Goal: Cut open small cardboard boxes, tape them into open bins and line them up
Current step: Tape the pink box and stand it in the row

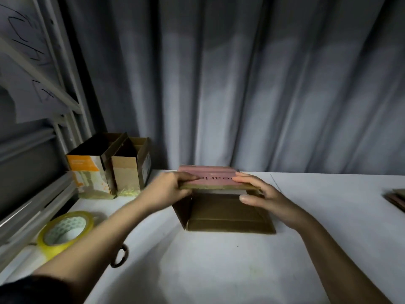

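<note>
Two hands, left hand and right hand, grip a flat, seemingly pink-faced cardboard box.

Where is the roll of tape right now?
In the head view the yellow roll of tape lies at the table's left edge, just left of the left forearm, nearer the camera than the two finished bins.

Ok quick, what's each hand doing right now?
Left hand: pinching the left end of the pink-topped brown cardboard box.
Right hand: gripping the box's right end.
</note>
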